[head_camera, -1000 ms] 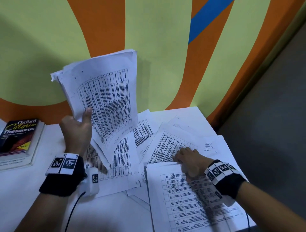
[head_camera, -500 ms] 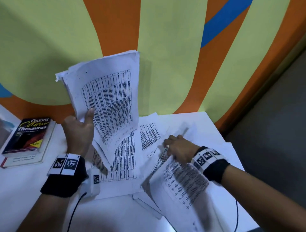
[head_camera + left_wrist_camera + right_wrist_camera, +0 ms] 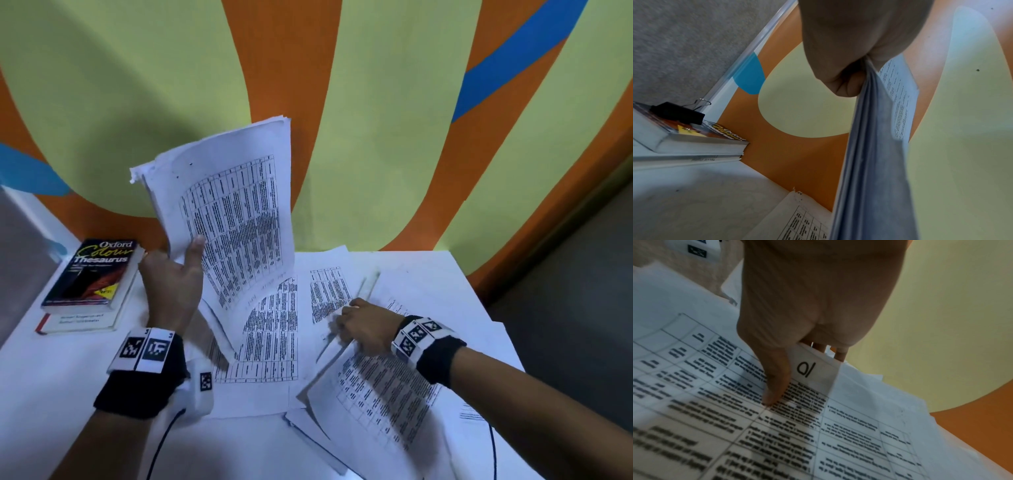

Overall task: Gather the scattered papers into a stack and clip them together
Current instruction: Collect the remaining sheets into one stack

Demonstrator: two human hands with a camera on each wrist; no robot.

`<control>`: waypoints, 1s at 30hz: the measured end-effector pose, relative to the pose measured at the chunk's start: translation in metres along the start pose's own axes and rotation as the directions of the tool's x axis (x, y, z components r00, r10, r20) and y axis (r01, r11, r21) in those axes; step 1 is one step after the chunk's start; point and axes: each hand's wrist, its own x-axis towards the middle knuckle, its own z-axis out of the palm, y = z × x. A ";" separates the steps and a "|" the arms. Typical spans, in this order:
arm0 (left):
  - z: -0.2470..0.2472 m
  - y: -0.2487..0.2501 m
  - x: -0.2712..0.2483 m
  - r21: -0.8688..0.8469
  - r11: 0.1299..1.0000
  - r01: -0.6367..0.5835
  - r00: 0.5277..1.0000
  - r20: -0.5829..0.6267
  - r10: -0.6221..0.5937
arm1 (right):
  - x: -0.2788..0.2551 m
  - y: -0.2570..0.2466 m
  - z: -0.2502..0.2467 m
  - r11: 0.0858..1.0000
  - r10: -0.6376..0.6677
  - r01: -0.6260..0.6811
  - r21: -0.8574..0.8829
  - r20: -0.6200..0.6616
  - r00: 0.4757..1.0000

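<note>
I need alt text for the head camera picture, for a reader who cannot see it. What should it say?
A person's left hand holds a sheaf of white printed papers upright above a white table, while the right hand lifts another printed sheet from the loose sheets spread there. A black Oxford thesaurus book lies at the left, before an orange and yellow-green wall.

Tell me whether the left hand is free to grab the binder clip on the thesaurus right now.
Probably not: the left hand grips the raised sheaf of papers. The binder clip lies uncovered on the thesaurus beside it, so only the sheaf hinders it.
</note>
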 end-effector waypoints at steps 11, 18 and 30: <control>0.004 0.002 -0.003 -0.118 0.993 0.000 0.995 0.098 0.012 | -0.060 0.047 -0.101 0.928 0.224 -0.102 0.359 -0.319 0.921; 0.001 0.028 -0.006 -0.240 0.971 -0.016 0.981 0.182 0.061 | -0.095 0.074 -0.168 0.525 0.599 0.200 0.827 -0.526 0.604; 0.000 0.057 -0.008 -0.306 0.935 0.179 0.816 0.577 0.032 | -0.011 0.027 -0.119 -0.104 0.731 0.394 0.913 -0.198 0.653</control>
